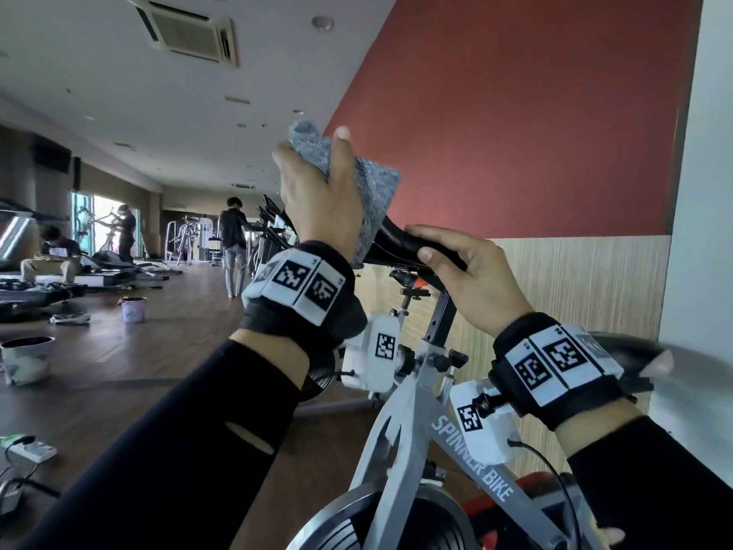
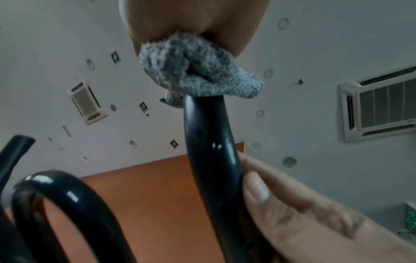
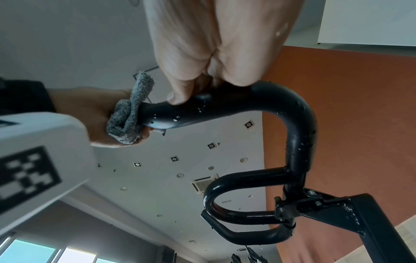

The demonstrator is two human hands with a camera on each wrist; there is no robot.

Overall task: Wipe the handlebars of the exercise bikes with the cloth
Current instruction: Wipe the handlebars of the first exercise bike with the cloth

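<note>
Here the left hand [image 1: 317, 196] grips the grey cloth [image 1: 377, 192], wrapped round the upturned end of the black handlebar [image 3: 225, 108]. Just beside it, the right hand [image 1: 476, 275] curls round the same bar, which carries water droplets.

Sleeves: long, black, close-fitting; left sleeve [image 1: 190, 442] has a small oval slit.
Wrist bands: black straps [image 1: 301, 307] bearing white panels printed with black square codes.
Wrist cameras: white boxes [image 1: 375, 353], coded too.
Hands: bare.
</note>
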